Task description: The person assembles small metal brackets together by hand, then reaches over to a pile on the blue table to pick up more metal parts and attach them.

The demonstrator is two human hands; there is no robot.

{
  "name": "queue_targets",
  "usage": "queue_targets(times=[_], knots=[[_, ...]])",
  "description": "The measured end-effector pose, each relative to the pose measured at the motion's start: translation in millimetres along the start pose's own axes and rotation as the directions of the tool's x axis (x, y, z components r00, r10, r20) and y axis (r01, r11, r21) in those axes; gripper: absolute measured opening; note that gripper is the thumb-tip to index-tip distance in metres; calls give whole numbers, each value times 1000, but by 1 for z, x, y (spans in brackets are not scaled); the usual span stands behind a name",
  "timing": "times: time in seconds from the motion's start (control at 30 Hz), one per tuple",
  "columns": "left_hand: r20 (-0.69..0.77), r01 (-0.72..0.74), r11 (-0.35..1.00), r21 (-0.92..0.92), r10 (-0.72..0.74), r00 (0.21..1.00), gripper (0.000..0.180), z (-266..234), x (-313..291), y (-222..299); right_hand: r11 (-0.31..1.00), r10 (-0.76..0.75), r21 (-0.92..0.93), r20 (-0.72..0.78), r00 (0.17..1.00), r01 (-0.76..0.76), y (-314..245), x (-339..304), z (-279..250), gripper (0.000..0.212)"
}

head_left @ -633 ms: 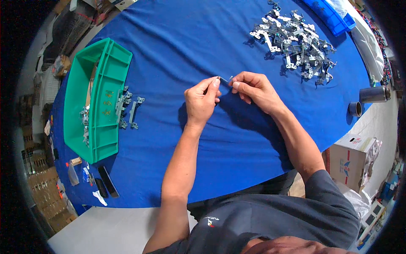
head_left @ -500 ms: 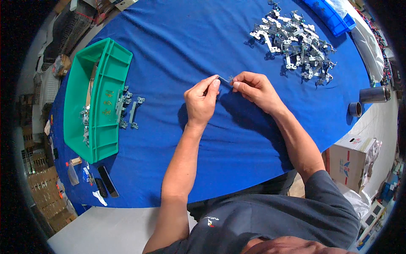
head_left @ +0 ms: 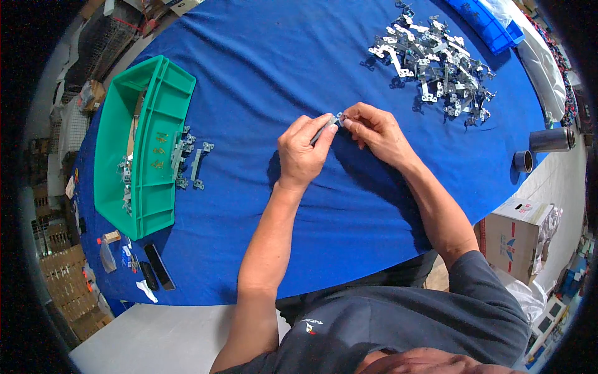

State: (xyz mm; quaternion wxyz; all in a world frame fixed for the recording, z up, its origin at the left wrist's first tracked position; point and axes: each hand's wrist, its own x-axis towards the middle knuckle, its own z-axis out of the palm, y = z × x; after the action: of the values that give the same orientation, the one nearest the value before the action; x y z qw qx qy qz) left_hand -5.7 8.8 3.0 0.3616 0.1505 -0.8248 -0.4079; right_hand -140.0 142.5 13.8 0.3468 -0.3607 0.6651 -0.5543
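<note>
A small metal bracket is held between my two hands above the blue cloth. My left hand pinches its bar between thumb and fingers, and much of the bar is hidden in the grip. At its other end, my right hand has thumb and forefinger closed on the bracket's tip. At the far right lies a heap of similar metal brackets. Several more brackets rest on the cloth beside the green bin at the left.
Metal pieces also lie inside the green bin. A phone and small items are near the left front edge. A blue tray stands at the far right; a metal canister and cardboard box are at the right.
My left hand has moved slightly right, closer to my right hand. The bracket has turned, and more of it is now covered by my left fingers.
</note>
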Motion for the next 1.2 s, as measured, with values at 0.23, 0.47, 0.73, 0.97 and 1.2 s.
queue_targets(times=[0.23, 0.47, 0.73, 0.97, 1.2], knots=[[9, 62, 996, -69, -61, 998, 21, 2, 0, 4, 972, -187, 84, -277, 943, 217, 5, 3, 2, 13], [313, 494, 662, -565, -382, 870, 19, -11, 0, -5, 878, -429, -271, -81, 900, 394, 2, -1, 5, 10], [567, 643, 217, -734, -326, 757, 22, -20, 2, -13, 912, -391, -191, -142, 909, 362, 0, -4, 7, 9], [644, 631, -131, -765, -177, 744, 31, -21, 0, -29, 754, -583, -366, 10, 812, 546, -1, -1, 8, 11], [630, 561, -410, -719, -45, 775, 68, -17, 3, -24, 766, -541, -387, 41, 840, 512, -6, -7, 5, 7]])
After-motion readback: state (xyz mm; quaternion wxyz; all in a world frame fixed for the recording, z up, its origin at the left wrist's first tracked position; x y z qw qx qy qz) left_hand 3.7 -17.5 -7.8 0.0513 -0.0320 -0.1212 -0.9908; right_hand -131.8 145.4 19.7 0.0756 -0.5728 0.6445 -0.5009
